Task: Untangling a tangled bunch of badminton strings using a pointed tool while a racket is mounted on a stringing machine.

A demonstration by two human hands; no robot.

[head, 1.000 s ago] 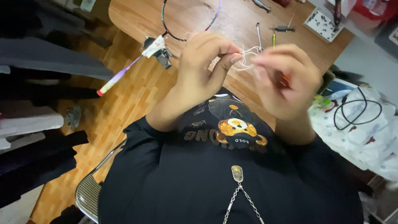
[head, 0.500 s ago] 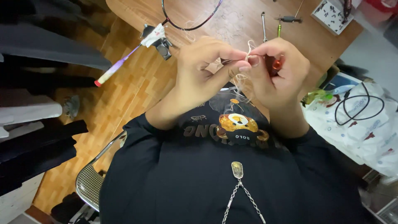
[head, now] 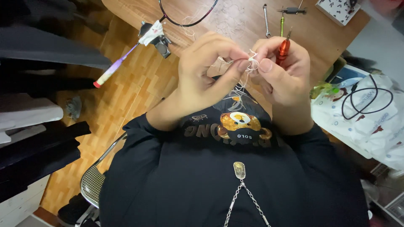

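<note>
Both hands pinch a bit of white string (head: 251,64) between them. Left hand (head: 206,69) grips only that (fingertips tight), while the right hand (head: 280,69) also holds an orange tool (head: 283,48).

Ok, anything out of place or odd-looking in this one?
One thing: the badminton racket on the wooden table has loose, tangled string across its head rather than a tight grid, and its handle overhangs the edge. Both hands, left hand and right hand, pinch white string; the right also grips an orange-handled tool.

My left hand (head: 206,69) and right hand (head: 280,69) have closed together, fingertips now pinching the white string (head: 251,63) between them.
</note>
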